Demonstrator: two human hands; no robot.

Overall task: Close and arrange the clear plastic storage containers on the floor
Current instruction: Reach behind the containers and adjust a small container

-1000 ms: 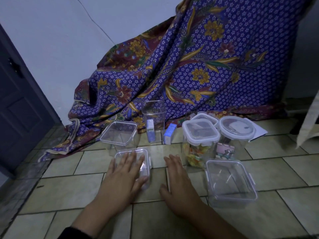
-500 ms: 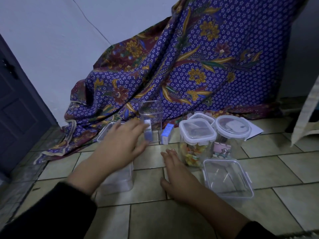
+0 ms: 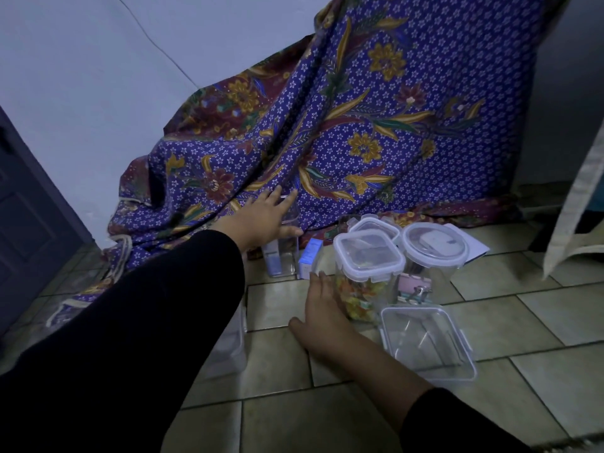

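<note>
Left hand (image 3: 261,220) now reached onto tall open container (image 3: 285,243), right hand (image 3: 322,317) flat beside lidded jar (image 3: 366,276)

No lettering can be read anywhere: the small blue-and-white box (image 3: 307,261) on the floor and the pale carton (image 3: 273,261) inside the tall open container (image 3: 284,246) carry print too dim and blurred to make out.
</note>
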